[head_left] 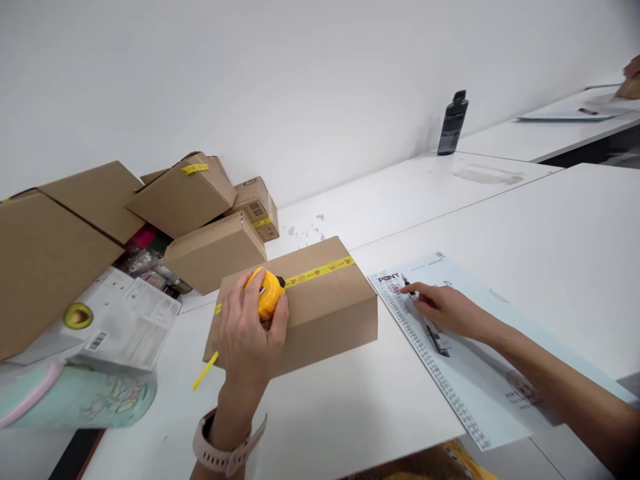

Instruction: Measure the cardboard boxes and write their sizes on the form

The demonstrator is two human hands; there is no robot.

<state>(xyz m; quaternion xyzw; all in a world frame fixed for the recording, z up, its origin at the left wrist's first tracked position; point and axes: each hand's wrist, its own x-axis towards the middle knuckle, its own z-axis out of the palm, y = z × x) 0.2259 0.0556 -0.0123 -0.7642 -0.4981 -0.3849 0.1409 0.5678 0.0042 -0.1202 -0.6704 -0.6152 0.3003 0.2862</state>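
Note:
My left hand (249, 340) grips a yellow tape measure (267, 294) on top of a closed cardboard box (325, 307) sealed with yellow tape. A yellow strip pokes out below the box's left corner. My right hand (443, 308) rests on a pale cutting mat (480, 373) to the right of the box. Its fingers touch a black pen (434, 331) that lies on the mat. A pink watch sits on my left wrist.
More cardboard boxes (185, 193) are piled at the back left, with a printed package (120, 320) and a mint-green bottle (85, 397) in front. A dark bottle (453, 123) stands by the wall. Another person's hand (631, 73) shows at the far right desk.

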